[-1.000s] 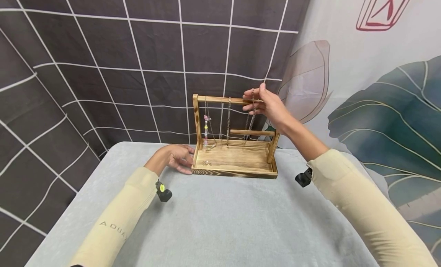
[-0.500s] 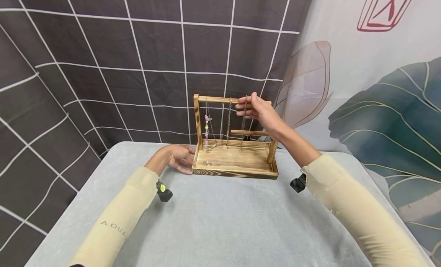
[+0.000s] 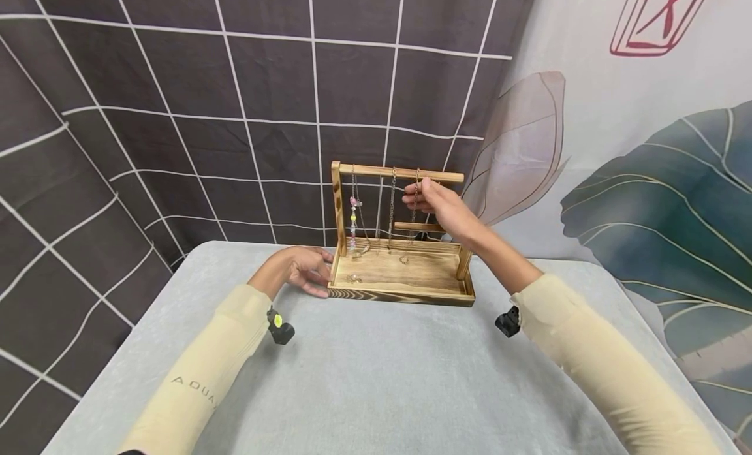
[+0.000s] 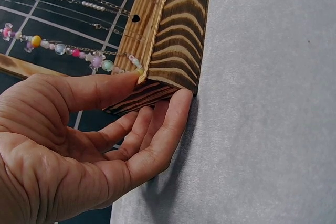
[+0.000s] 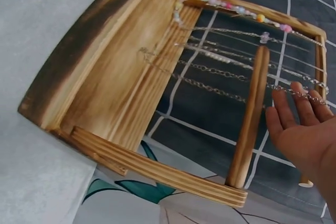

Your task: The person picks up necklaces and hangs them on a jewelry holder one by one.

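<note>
A wooden jewelry stand (image 3: 411,275) has a tray base, a long top bar (image 3: 364,170) and a shorter lower bar (image 5: 251,114). My left hand (image 3: 308,270) grips the tray's left end, thumb on the rim and fingers against the outer corner (image 4: 173,80). Just below the top bar is my right hand (image 3: 443,208), its fingers fairly straight and touching a silver chain necklace (image 5: 210,86). That chain hangs from the top bar, its lower end over the tray. Further left hang another chain necklace (image 3: 391,207) and a colourful beaded strand (image 3: 353,220).
A small pale trinket (image 3: 354,279) lies at the tray's front left. The stand rests on a grey cloth-covered table (image 3: 376,370). Behind it hangs a dark curtain (image 3: 264,70) with white grid lines, and a leaf-print cloth (image 3: 658,194) at the right.
My right hand has moved left and down with the chain necklace, from above the bar to below it. The chain now hangs on the top bar. My left hand stays put.
</note>
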Available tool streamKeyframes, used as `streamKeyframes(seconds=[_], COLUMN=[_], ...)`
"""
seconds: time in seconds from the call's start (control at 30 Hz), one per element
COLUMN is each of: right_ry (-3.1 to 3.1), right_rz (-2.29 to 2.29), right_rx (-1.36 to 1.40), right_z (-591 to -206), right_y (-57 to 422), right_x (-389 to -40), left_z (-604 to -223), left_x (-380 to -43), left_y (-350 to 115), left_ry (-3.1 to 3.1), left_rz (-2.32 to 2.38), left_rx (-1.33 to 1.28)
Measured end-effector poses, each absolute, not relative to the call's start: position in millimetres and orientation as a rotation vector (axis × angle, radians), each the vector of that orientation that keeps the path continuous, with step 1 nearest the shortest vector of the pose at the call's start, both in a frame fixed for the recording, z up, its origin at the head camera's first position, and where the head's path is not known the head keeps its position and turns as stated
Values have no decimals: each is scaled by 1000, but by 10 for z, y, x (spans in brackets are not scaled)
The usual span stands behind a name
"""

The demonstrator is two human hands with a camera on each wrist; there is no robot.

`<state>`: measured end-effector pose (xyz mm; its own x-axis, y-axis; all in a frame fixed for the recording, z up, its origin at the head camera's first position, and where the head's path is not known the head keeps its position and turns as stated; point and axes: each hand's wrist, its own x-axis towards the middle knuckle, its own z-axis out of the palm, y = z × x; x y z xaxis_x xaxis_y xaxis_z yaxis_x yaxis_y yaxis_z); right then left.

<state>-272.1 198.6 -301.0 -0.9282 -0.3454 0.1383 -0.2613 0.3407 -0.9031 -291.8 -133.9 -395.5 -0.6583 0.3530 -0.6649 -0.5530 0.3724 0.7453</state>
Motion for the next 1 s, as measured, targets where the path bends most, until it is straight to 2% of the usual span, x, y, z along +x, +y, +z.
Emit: streamKeyframes(seconds=[0.27,0.63,1.0], right_ry=[2526,2780,2941], right_rz=[-1623,-1423,-1401], right_rx=[-602,-442,-454], right_z=[-3107,-3194,-3335], right_y=[1965,2014,2011], right_x=[-2714,-2697,-2522], left_z=[-3944,-3926,-3939], left_x=[-2896,-2886,-2903], left_y=[-1316,-1316,-1329], left_ry=[1811,1806,1805], left_rz=[1417,1429,1429], left_rx=[-186,-181,-192])
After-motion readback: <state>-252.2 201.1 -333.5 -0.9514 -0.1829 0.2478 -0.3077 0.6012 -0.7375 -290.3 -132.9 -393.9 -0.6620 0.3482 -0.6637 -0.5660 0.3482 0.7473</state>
